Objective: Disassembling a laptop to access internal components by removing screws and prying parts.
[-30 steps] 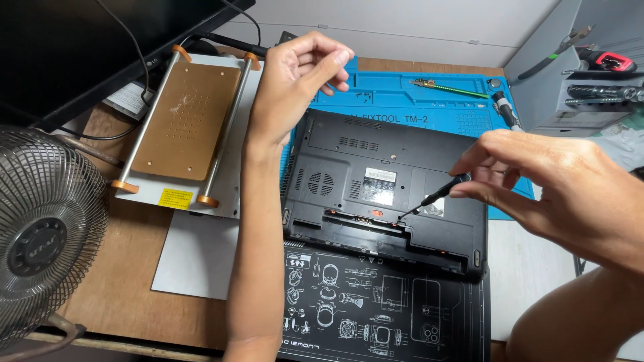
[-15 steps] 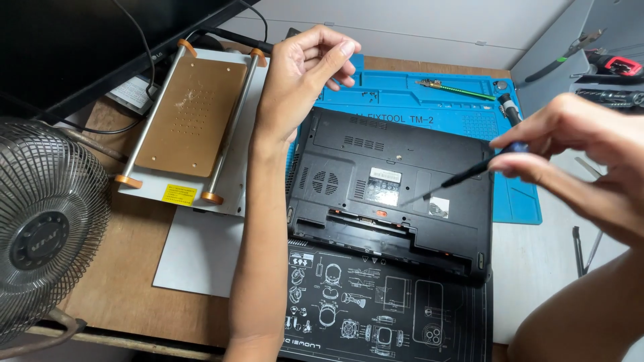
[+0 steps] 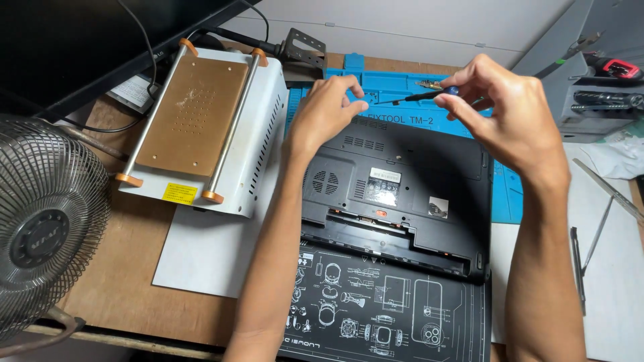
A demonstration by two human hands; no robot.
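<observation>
**Two hands meet over an upturned laptop**

Both hands are up off the machine, right at the far edge of the black laptop [image 3: 402, 194], which lies bottom-up beneath the wrists. The right hand [image 3: 506, 114] has its fingers bunched around a slim screwdriver [image 3: 416, 97], thumb and forefinger pinching near the blue collar, shaft pointing across toward the other hand. The left hand [image 3: 325, 114] has its fingertips [image 3: 355, 100] curled together just at the driver's tip. Something tiny may be pinched there, but it is too small to tell.

Under the knuckles lies the blue work mat [image 3: 402, 84]; below the forearms, nearer the body, a black printed mat [image 3: 382, 308]. Out past the left hand's thumb side sits a white heating plate [image 3: 201, 127] with a copper-coloured top, and beyond that a wire-guard fan [image 3: 47, 228]. Off the right hand's outer side, loose metal tools [image 3: 597, 234] lie on the bench.

The risk as I see it: if a small screw is passing between tip and fingertips, a loose pinch would drop it onto the dark casing or into a vent slot, where it would be hard to spot. A slip of the driver could also jab the left fingertips, close as they are.
</observation>
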